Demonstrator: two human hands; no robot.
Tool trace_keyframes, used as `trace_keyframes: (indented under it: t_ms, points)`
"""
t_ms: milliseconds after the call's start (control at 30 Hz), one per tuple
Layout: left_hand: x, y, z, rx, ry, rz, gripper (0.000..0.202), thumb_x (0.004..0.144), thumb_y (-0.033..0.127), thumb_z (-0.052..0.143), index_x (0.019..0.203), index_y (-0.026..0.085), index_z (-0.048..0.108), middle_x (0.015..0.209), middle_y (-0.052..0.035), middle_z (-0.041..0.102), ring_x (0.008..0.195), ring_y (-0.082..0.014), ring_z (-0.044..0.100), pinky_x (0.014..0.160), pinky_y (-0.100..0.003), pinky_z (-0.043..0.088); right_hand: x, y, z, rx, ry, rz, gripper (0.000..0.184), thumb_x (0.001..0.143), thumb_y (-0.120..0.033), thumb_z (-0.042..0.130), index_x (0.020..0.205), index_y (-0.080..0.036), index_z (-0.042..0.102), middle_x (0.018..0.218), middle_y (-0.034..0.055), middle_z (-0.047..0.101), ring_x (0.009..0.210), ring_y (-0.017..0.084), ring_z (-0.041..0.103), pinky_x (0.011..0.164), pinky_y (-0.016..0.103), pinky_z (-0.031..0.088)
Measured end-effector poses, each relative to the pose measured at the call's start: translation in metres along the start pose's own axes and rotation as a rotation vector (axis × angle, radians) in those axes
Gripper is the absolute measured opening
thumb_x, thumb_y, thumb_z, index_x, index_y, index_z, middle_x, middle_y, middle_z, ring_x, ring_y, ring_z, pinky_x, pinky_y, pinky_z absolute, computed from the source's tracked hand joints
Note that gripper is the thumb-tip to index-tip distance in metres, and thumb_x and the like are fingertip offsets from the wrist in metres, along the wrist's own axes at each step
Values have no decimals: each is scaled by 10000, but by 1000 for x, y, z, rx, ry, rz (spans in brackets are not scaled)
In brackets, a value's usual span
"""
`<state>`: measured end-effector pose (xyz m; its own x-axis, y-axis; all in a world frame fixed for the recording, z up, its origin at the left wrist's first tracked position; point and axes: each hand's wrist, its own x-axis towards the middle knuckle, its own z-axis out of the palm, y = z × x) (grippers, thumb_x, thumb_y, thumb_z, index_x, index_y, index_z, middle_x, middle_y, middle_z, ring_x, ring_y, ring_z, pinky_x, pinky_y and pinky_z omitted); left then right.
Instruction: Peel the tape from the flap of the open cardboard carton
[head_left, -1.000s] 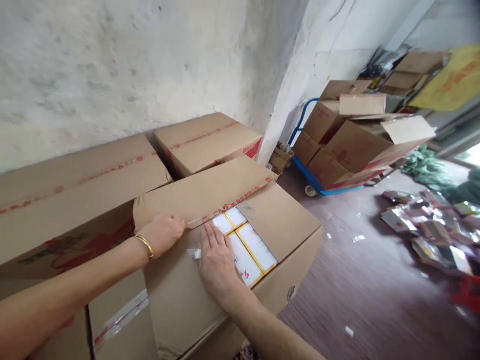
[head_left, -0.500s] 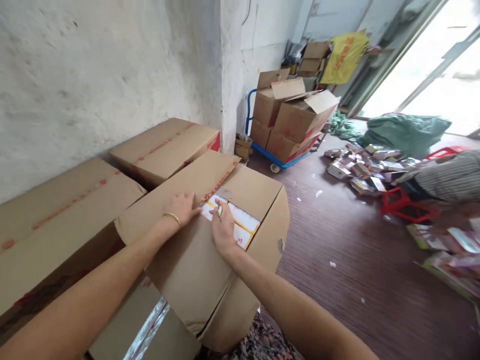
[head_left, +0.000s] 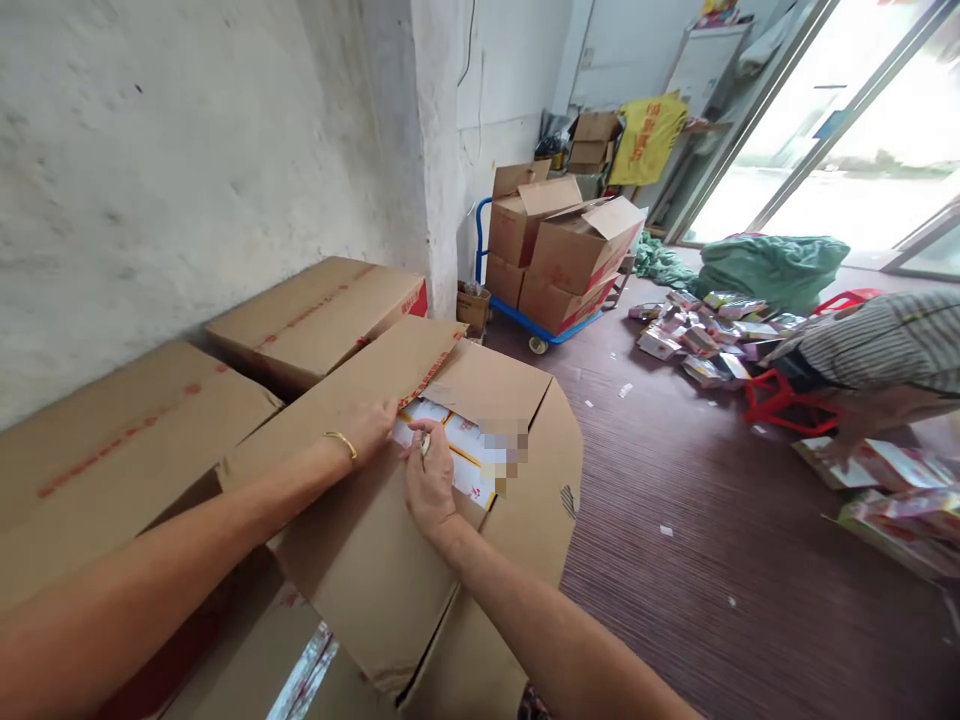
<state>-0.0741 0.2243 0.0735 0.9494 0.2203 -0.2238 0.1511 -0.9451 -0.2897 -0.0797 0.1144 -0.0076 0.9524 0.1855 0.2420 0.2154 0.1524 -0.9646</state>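
Note:
A large cardboard carton (head_left: 517, 385) stands before me with its flaps partly folded over. Through the gap show white boxes with yellow edges (head_left: 466, 440), packed inside. My left hand (head_left: 367, 428), a gold bangle at its wrist, has its fingers closed at the edge of the long carton flap (head_left: 330, 385). Beside it, over the gap, my right hand (head_left: 431, 490) is closed, with a small pale object (head_left: 426, 445) between thumb and fingers. Its kind is too small to tell.
Two closed cartons (head_left: 142, 430) lie along the wall at left. A blue trolley (head_left: 559, 335) carries open cartons beyond the pillar. On the right a person in a striped top (head_left: 885, 345) bends over colourful packages (head_left: 900, 462), near a red stool (head_left: 784, 405).
My left hand has slid to the flap's edge near the gap, and its fingers have drawn in. My right hand has shifted slightly left and down. The view has turned a little to the right.

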Motion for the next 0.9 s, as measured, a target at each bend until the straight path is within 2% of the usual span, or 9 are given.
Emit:
trace_keyframes:
  t_ms: [133,233,300,433,567,667,733,833,900]
  points:
    - [2,-2,-4,57,-12,42,551,880,157,383,1425,232,392,1196,-144,598,961,-323,645,779,-431,522,3,-6,4,75,8,66,300,909,-444,370,956,-192,527,859,16,579,621,140,553,677,309,466]
    - [6,-4,-1,69,-12,107,583,876,150,392,1438,304,377,1219,-116,573,939,-309,648,761,-418,525,5,-10,3,93,6,76,336,910,-483,363,936,-188,522,812,3,571,553,125,544,627,301,463]
    - [8,-5,1,61,-12,125,562,879,151,398,1409,336,420,1219,-112,565,913,-299,653,738,-408,525,5,-9,2,95,4,88,332,914,-489,368,931,-193,518,783,-5,572,555,125,555,628,298,469]
    - [7,-7,2,42,19,162,419,887,184,419,1256,307,578,1222,-106,559,881,-273,655,721,-380,520,8,-7,0,161,31,158,329,909,-507,397,927,-198,508,785,8,591,646,143,597,637,300,510]
    - [6,-8,-5,5,14,198,381,888,216,451,1229,301,597,1214,-85,574,942,-274,643,752,-368,514,13,-26,3,368,186,300,287,861,-471,462,902,-188,491,889,58,615,825,180,635,686,332,565]
    - [7,-8,-11,-27,3,192,430,902,314,487,1330,331,524,1167,-90,599,974,-283,634,795,-378,504,12,-44,12,450,224,333,227,860,-413,461,924,-197,492,989,72,624,936,181,623,752,330,566]
    - [7,-8,-13,-38,19,178,525,899,317,489,1418,333,416,1150,-94,612,964,-290,636,791,-382,502,8,-47,19,452,218,395,203,863,-394,458,924,-202,480,992,66,620,930,168,622,808,333,556]
    - [7,-7,-14,-43,17,159,661,866,198,471,1489,306,278,1161,-91,618,948,-292,639,765,-372,502,-4,-34,26,515,257,500,200,861,-394,452,908,-200,447,973,62,594,927,162,625,877,361,547]
    - [7,-6,-14,-37,-4,167,695,847,164,468,1498,282,254,1185,-97,611,954,-294,637,774,-371,500,-11,-22,27,536,243,433,241,850,-427,476,915,-198,447,968,63,587,954,169,618,935,391,527]
